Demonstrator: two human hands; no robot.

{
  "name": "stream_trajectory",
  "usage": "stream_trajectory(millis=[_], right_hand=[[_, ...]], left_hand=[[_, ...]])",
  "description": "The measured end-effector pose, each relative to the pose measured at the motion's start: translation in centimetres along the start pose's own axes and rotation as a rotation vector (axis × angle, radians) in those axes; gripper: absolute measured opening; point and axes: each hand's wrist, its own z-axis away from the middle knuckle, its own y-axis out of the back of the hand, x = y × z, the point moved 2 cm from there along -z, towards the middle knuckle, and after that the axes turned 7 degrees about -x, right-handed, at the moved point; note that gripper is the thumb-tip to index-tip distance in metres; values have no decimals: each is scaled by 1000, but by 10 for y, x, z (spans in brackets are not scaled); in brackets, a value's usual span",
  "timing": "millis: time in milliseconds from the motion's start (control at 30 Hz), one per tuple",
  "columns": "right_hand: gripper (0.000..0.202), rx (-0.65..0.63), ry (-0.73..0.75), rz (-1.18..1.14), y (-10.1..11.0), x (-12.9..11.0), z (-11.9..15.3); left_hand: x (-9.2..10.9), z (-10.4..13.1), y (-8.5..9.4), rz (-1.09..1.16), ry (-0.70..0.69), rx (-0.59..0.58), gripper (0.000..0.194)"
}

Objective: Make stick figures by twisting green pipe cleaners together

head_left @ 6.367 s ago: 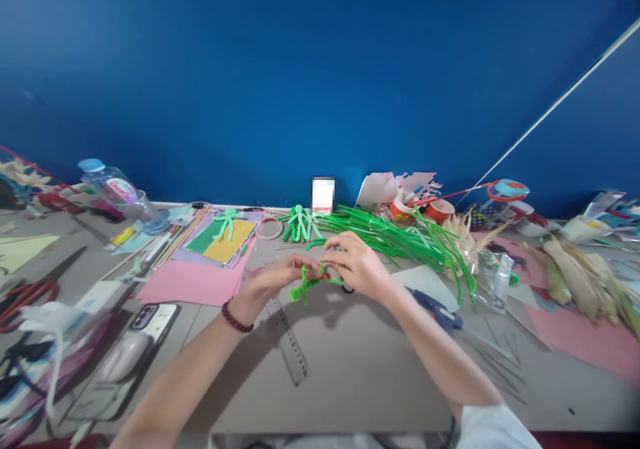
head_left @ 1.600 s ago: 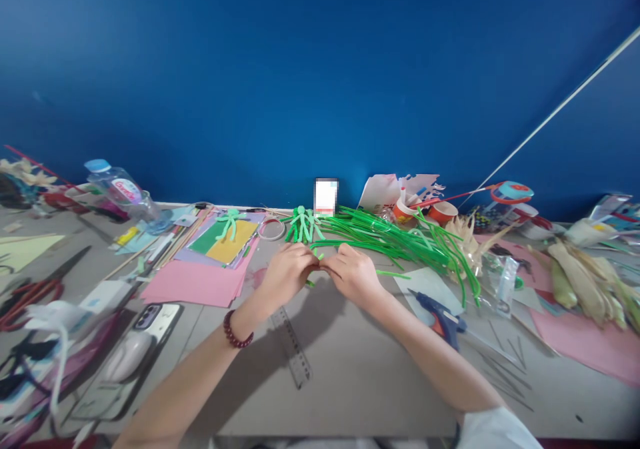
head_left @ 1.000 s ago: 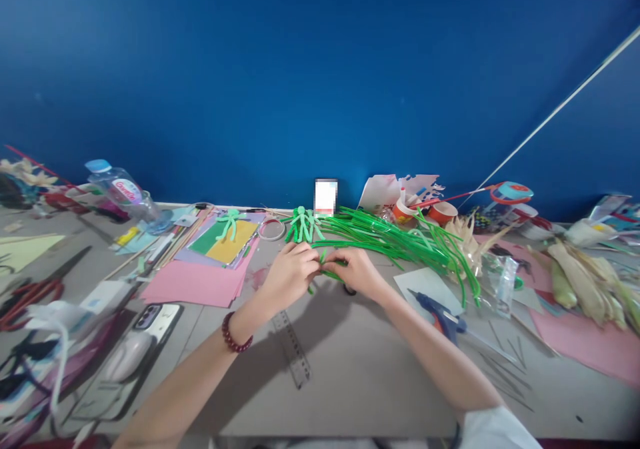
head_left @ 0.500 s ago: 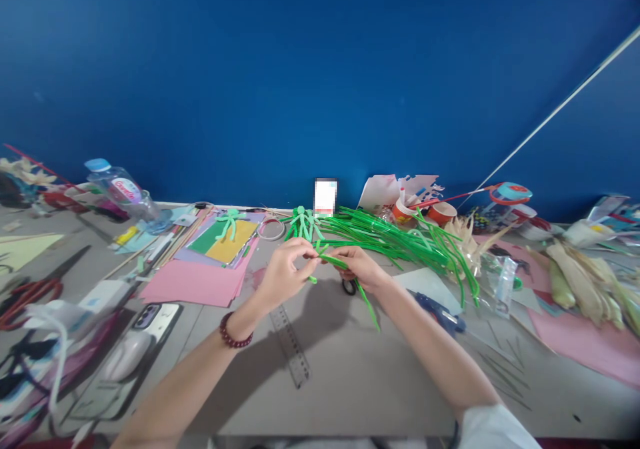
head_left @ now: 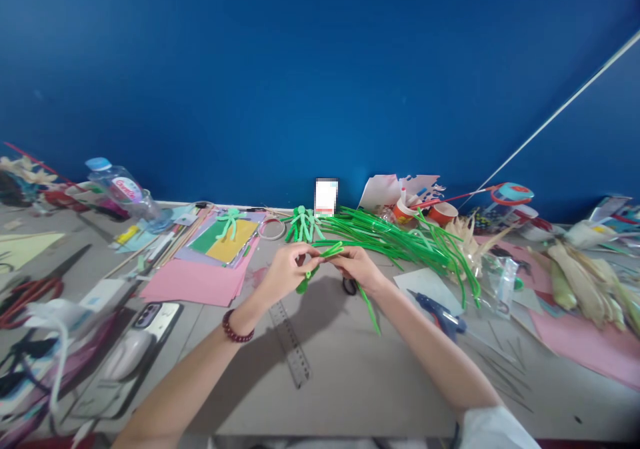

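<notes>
Both hands meet above the middle of the table, pinching green pipe cleaners (head_left: 370, 310). My left hand (head_left: 289, 267) is closed on one part, and a bent green piece sticks out below its fingers. My right hand (head_left: 361, 269) grips the other part, with a long tail hanging down beneath it. A short loop shows between the fingertips. Just behind the hands stand light-green pipe-cleaner figures (head_left: 302, 223). Black scissor handles (head_left: 349, 286) lie partly hidden under my right hand. A clear ruler (head_left: 291, 345) rests below my left hand.
A pile of green pipe cleaners (head_left: 395, 232) spreads to the right, near a blue glue gun (head_left: 440, 314). Pink paper (head_left: 193, 283), another green figure (head_left: 230, 223), a phone (head_left: 159, 319) and a bottle (head_left: 123, 189) lie or stand left. A lit screen (head_left: 326, 197) leans against the blue wall.
The pipe cleaners have turned between my fingers: a loop now points up to the right, and the bent piece shows lower under my left hand. My hands have barely shifted.
</notes>
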Motion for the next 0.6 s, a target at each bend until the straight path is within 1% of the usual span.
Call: stream_trajectory(millis=[67,200,333,467,533,600], right_hand=[[18,16,73,127,0,-4,1],[20,55,275,442,-4,-11,7],[18,132,401,878,-13,-15,19],[18,252,502,1312,-23,-19,31],[20,255,566,1446,-26,-21,35],[20,247,624,1518,-27,-23,36]], left_hand=[[-1,0,0,-24,-6,24,19],[-3,0,-1,-103,-62,69,19],[-4,4,-4,-293,-121,127,18],[-3,7,-8,-515,-147,136,18],[-3,8,-10,-602,-144,138,18],[-2,9,-10,-664,-145,139,17]])
